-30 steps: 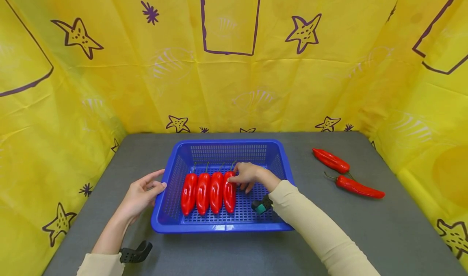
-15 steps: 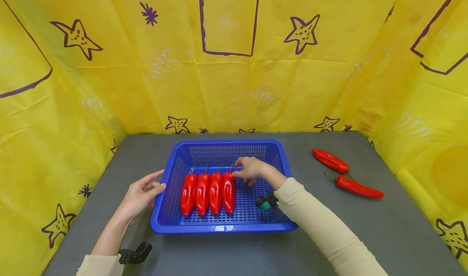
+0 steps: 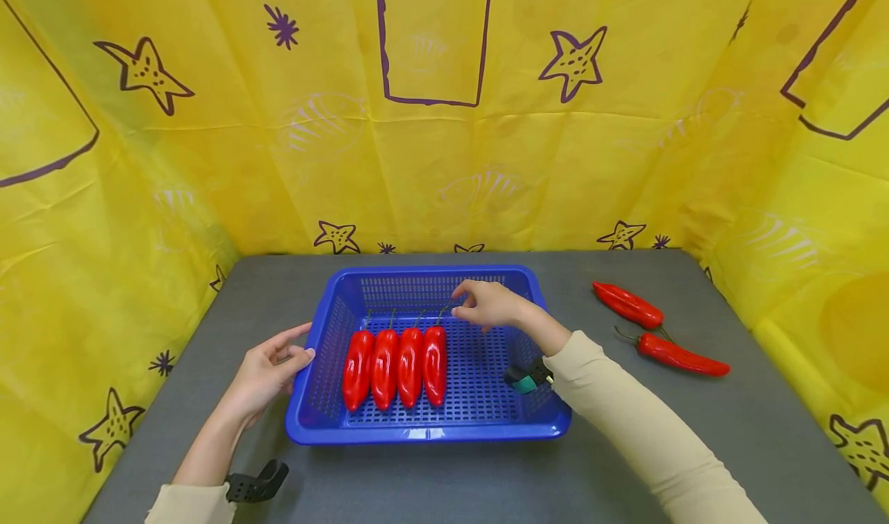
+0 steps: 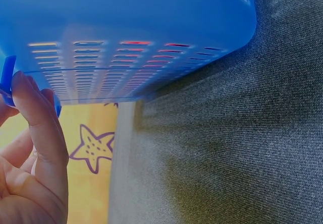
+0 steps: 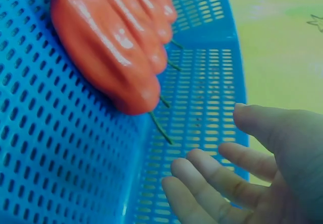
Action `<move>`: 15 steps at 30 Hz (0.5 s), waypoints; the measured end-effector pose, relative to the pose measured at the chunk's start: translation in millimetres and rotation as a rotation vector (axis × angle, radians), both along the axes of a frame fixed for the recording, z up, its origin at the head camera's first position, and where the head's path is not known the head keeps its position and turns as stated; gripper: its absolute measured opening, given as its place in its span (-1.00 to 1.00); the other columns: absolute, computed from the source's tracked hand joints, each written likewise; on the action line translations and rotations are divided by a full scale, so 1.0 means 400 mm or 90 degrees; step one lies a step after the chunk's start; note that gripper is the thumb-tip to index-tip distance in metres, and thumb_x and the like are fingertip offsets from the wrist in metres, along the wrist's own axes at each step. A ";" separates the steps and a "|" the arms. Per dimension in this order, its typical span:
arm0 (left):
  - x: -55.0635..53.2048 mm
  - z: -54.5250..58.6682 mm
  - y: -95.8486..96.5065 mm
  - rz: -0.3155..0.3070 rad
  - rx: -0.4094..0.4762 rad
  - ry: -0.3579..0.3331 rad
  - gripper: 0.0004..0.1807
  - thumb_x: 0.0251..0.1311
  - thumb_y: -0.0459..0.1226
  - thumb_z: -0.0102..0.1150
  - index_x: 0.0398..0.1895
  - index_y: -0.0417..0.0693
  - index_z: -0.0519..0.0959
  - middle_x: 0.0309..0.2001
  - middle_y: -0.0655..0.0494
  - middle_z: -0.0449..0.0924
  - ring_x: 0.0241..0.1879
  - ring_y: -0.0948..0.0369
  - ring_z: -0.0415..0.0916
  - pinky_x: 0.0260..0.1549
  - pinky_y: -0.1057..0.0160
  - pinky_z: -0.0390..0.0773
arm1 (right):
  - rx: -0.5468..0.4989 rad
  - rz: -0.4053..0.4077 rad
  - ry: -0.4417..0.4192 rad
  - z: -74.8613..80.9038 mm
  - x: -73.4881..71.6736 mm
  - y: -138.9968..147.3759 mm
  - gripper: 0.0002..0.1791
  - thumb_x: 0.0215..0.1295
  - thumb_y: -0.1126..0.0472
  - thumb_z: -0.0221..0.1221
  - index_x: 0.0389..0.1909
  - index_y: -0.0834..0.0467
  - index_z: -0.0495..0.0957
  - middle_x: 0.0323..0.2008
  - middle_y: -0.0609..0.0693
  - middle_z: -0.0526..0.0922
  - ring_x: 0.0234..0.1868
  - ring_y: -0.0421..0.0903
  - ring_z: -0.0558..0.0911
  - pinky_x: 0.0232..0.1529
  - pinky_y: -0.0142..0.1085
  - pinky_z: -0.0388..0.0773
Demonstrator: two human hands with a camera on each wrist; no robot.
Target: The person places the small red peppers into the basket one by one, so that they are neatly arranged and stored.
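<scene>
A blue plastic basket [image 3: 430,434] with slotted walls stands mid-table. Several glossy red chili peppers [image 3: 385,370] lie side by side in its left half, green stems toward the back wall. My left hand [image 3: 260,373] pinches the basket's left rim; the left wrist view has its fingers [image 4: 43,118] at the rim, beside the slotted side wall. Over the back right of the basket, my right hand [image 3: 496,305] holds nothing, its fingers spread and loosely bent. The right wrist view puts that hand [image 5: 252,178] just past the stem of the rightmost pepper [image 5: 108,57].
To the right of the basket, two more red chili peppers lie on the grey table [image 3: 417,481]: one farther back [image 3: 628,305], one nearer [image 3: 684,356]. A yellow curtain [image 3: 444,161] printed with starfish encloses the table at the back and both sides.
My right hand has let go of the rightmost pepper's stem end and moved up and to the right. The peppers keep their places, and my left hand has stayed on the rim.
</scene>
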State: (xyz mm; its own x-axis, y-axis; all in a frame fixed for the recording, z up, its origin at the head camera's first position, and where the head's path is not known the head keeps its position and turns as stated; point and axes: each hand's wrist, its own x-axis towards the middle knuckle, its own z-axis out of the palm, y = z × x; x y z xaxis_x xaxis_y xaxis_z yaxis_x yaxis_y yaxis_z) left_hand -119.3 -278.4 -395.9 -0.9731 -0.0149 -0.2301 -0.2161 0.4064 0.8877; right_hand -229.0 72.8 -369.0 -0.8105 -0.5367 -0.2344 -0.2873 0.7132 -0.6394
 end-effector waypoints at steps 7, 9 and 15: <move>-0.001 0.000 -0.001 -0.002 -0.002 0.000 -0.30 0.16 -0.05 0.16 0.35 -0.01 0.19 -0.22 -0.08 0.57 -0.38 0.15 0.57 -0.38 0.17 0.60 | -0.022 0.005 0.067 0.027 0.004 0.041 -0.56 0.28 0.08 0.11 0.12 0.18 0.40 -0.21 0.04 0.63 -0.51 -0.12 0.59 -0.47 -0.35 0.50; -0.001 0.000 -0.001 -0.002 -0.003 0.000 -0.30 0.16 -0.04 0.16 0.35 -0.01 0.20 -0.22 -0.08 0.57 -0.38 0.14 0.57 -0.38 0.17 0.60 | -0.031 -0.002 0.085 0.036 0.007 0.055 -0.58 0.28 0.06 0.10 0.10 0.15 0.41 -0.19 0.03 0.63 -0.48 -0.17 0.59 -0.43 -0.33 0.50; 0.000 -0.001 -0.001 -0.004 0.000 0.002 -0.30 0.16 -0.04 0.16 0.35 -0.01 0.20 -0.22 -0.08 0.57 -0.37 0.14 0.57 -0.37 0.15 0.61 | -0.078 -0.026 0.132 0.058 0.020 0.103 -0.61 0.27 0.08 0.11 0.08 0.12 0.42 -0.17 0.01 0.63 -0.25 -0.09 0.61 -0.24 -0.23 0.52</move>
